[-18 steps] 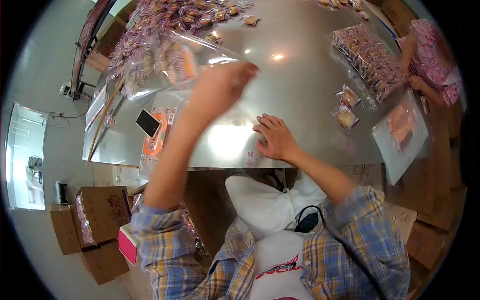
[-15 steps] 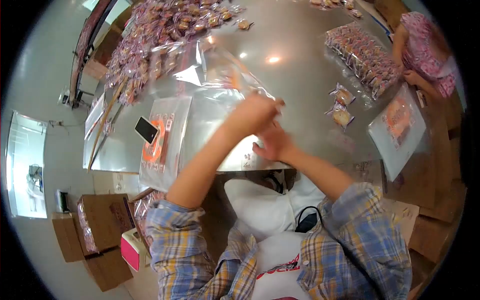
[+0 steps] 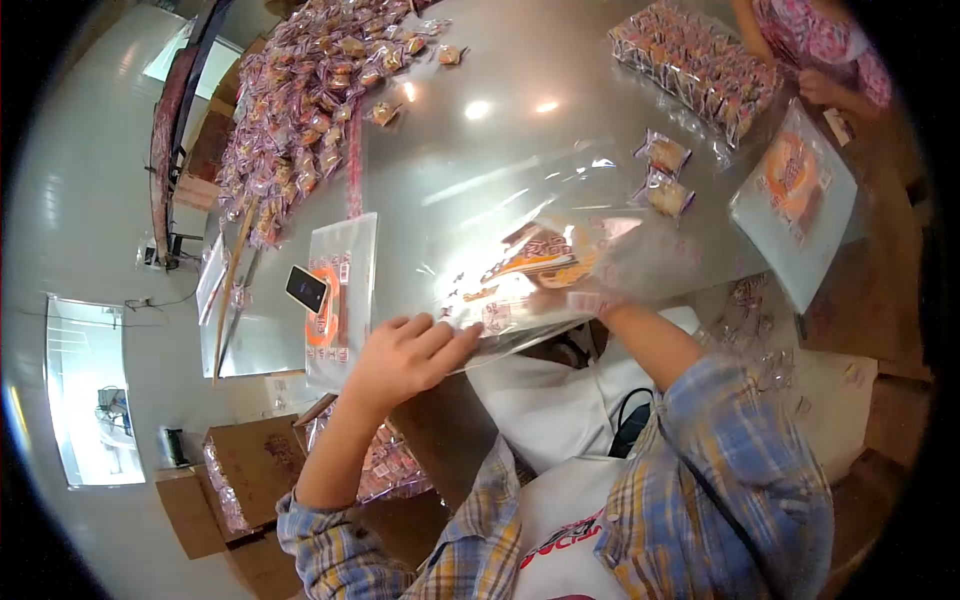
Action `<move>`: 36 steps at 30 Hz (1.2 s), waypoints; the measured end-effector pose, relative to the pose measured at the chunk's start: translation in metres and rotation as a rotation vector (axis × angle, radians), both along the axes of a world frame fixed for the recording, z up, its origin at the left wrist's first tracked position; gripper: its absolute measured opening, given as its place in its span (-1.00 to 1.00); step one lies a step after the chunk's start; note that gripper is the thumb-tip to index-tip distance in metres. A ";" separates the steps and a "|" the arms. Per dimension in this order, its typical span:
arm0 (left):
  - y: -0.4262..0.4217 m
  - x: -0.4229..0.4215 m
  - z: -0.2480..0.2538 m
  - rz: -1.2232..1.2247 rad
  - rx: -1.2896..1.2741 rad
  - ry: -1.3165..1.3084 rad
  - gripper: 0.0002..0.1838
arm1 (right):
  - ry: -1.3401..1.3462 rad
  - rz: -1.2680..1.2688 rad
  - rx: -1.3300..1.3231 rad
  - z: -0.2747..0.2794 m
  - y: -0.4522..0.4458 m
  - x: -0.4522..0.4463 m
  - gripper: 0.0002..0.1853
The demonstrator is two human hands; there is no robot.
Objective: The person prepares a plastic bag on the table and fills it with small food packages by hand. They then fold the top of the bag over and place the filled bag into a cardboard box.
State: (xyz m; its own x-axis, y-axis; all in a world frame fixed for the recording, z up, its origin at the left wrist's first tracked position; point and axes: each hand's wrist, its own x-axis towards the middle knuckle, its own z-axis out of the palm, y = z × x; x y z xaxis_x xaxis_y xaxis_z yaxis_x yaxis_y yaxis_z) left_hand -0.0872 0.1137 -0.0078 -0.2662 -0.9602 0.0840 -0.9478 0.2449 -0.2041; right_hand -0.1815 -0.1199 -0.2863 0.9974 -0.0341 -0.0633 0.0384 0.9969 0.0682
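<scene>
Along the near edge of the worktop [image 3: 440, 175], head view: a clear printed bag [image 3: 500, 278] is lying between the left hand [image 3: 400, 362] and the right hand [image 3: 563, 275], apparently overhanging the rim.
Left hand: its fingers are resting bent and close together at the bag's near left corner; the thumb is not showing clearly, so whether they are clamping the film cannot be told.
Right hand: it is showing only through glare and film; whether it is lying inside or under the bag, closed or apart, cannot be told.
Bag film: it could be slipping off the near edge, overhang and slickness being the likely causes; uneven pulling could be creasing it.
Bag axis: the printed band is slanting from near left toward far right; the long axis seems to be following it, though folds are blurring the outline.
Left edge: a phone [image 3: 307, 289] is lying on flat bags [image 3: 355, 265].
Far left corner: wrapped packets [image 3: 300, 130] are lying heaped.
Toward the right edge: two loose packets [image 3: 665, 190] are sitting near a filled bag [image 3: 690, 75].
</scene>
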 end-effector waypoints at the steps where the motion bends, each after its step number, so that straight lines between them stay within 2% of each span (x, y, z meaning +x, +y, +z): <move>1: 0.014 0.005 -0.007 0.058 0.046 -0.015 -0.56 | -0.027 -0.280 -0.523 0.022 0.001 -0.001 -0.63; 4: 0.065 0.026 -0.036 0.283 0.225 -0.056 -0.53 | 0.063 -0.451 -0.837 0.000 -0.021 0.000 -0.49; 6: 0.092 0.036 -0.057 0.362 0.234 0.079 -0.54 | 0.131 -0.260 -0.454 0.048 -0.033 -0.027 -0.39; 7: 0.093 0.035 -0.059 0.390 0.231 0.154 -0.53 | 0.148 -0.218 -0.411 0.062 -0.041 -0.038 -0.40; 8: 0.094 0.036 -0.053 0.459 0.414 0.316 -0.38 | 0.160 -0.182 -0.374 0.071 -0.051 -0.044 -0.42; 11: 0.088 0.041 -0.061 0.486 0.416 0.473 -0.22 | 0.516 -0.597 -0.801 0.084 -0.066 -0.039 -0.38; 12: 0.080 0.046 -0.062 0.502 0.414 0.395 -0.16 | 0.599 -0.647 -1.147 0.099 -0.069 -0.043 -0.38; 15: 0.040 0.050 -0.089 0.818 0.100 0.655 -0.10 | 0.437 -0.550 -1.258 0.121 -0.059 -0.030 -0.36; 16: 0.028 0.054 -0.116 0.839 0.065 0.721 -0.08 | 0.420 -0.428 -1.130 0.133 -0.051 -0.029 -0.34; 18: 0.000 0.061 -0.170 0.869 -0.015 0.846 -0.05 | 0.302 -0.453 -1.318 0.123 -0.036 -0.026 -0.44; 19: -0.019 0.048 -0.170 0.967 0.088 0.783 -0.01 | 0.124 -0.463 -1.404 0.134 -0.023 -0.025 -0.51; 20: -0.032 0.046 -0.179 0.921 0.116 0.766 -0.01 | 0.007 -0.294 -1.233 0.156 -0.005 -0.025 -0.51; 21: -0.046 0.035 -0.179 0.860 0.083 0.974 0.01 | -0.157 -0.403 -1.504 0.151 0.020 -0.020 -0.56; 22: -0.061 0.025 -0.180 0.793 0.057 1.181 0.02 | -0.302 -0.228 -1.600 0.179 0.035 -0.032 -0.60; 23: -0.084 0.001 -0.153 0.681 -0.050 1.603 0.04 | -0.413 -0.425 -2.029 0.198 0.047 -0.035 -0.60; 24: -0.099 -0.014 -0.129 0.548 -0.174 2.015 0.06 | -0.436 -0.714 -2.211 0.194 0.061 -0.026 -0.66; 26: -0.110 -0.009 -0.097 0.157 -0.104 2.341 0.20 | -0.567 -0.772 -2.127 0.206 0.063 -0.025 -0.72; 27: -0.110 -0.011 -0.075 0.037 -0.100 2.397 0.22 | -0.634 -0.803 -2.083 0.213 0.063 -0.027 -0.75; 28: -0.108 -0.016 -0.050 -0.080 -0.099 2.449 0.25 | -0.721 -0.935 -2.115 0.217 0.065 -0.032 -0.87; 31: -0.088 -0.014 -0.005 -0.367 -0.209 2.658 0.36 | -0.827 -0.967 -2.252 0.217 0.072 -0.046 -0.90; 32: -0.077 -0.006 0.004 -0.382 -0.205 2.613 0.37 | -0.871 -0.967 -2.370 0.209 0.070 -0.047 -0.92; 35: -0.031 0.027 0.004 -0.191 -0.257 2.322 0.37 | -0.741 -0.575 -2.910 0.190 0.054 -0.055 -0.90; 36: -0.011 0.039 -0.011 -0.035 -0.266 2.178 0.31 | -0.811 -0.499 -2.931 0.186 0.044 -0.056 -0.91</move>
